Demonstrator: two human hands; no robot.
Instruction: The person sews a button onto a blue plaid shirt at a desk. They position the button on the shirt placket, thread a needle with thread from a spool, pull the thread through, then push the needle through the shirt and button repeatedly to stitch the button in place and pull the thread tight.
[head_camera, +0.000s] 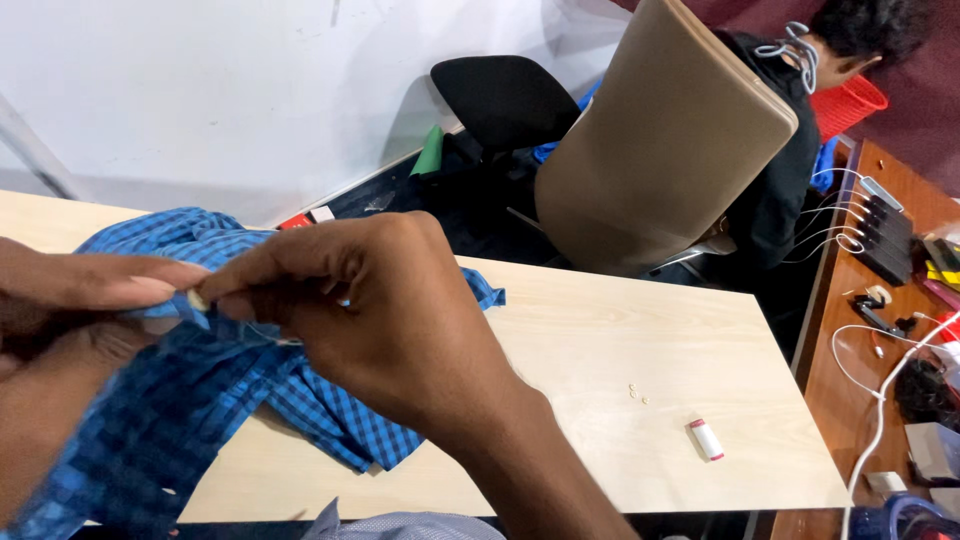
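Blue checked shirt (200, 400), left hand (70, 300), right hand (370, 310), both grips pinched on button (197, 299)

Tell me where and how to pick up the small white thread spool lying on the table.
Take the thread spool across its white middle, coming from above. It lies on its side on the bare table, apart from the small buttons and the blue checked shirt, so a thumb-and-finger grip across its round body probably suits best.

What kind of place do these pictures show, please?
Probably an office or workroom: a pale wooden table, a tan swivel chair with a seated person, and a brown desk strewn with white cables.
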